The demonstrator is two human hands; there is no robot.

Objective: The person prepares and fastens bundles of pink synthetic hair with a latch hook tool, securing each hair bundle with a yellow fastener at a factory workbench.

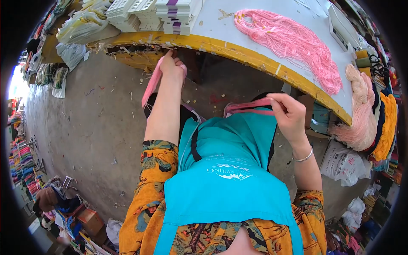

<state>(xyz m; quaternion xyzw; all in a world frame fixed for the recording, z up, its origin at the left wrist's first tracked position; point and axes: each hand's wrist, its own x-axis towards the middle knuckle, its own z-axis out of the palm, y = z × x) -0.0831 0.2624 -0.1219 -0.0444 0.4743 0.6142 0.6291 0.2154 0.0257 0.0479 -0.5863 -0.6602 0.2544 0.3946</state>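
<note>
The left hand is raised just below the yellow table edge, its fingers curled closed around pink thread that shows on both sides of the hand. Whether the fingertips touch the edge cannot be determined. The right hand is pinched closed, thumb against fingers, on pink strands stretched leftward above the lap of the turquoise apron. Whether both hands hold one continuous hank cannot be determined. A silver-coloured bracelet encircles the right wrist. On the white tabletop, a large pink hank lies spread lengthwise near the edge, apart from both hands. Stacks of white cards stand at the table's left. A pale peach hank hangs at the right end, beside an orange hank.
</note>
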